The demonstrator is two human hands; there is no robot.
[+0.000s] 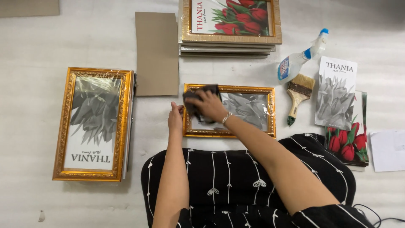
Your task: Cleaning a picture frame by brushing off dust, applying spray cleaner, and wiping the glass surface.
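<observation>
Lying around at two o'clock are a clear plastic spray bottle [300,57] and wooden paintbrush [298,97]. Centred, the small gilt picture frame [249,110] (grey print) is steadied by left hand [175,118]; right hand [209,105] clamps a dark cloth [198,98] on its glass.

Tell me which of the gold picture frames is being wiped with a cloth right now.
The small gold frame in the middle, directly before the person: the right hand presses a dark cloth on its glass while the left hand steadies its edge.

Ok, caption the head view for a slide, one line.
Right hand presses a dark cloth on a gold frame's glass; left hand steadies its left edge.
</observation>
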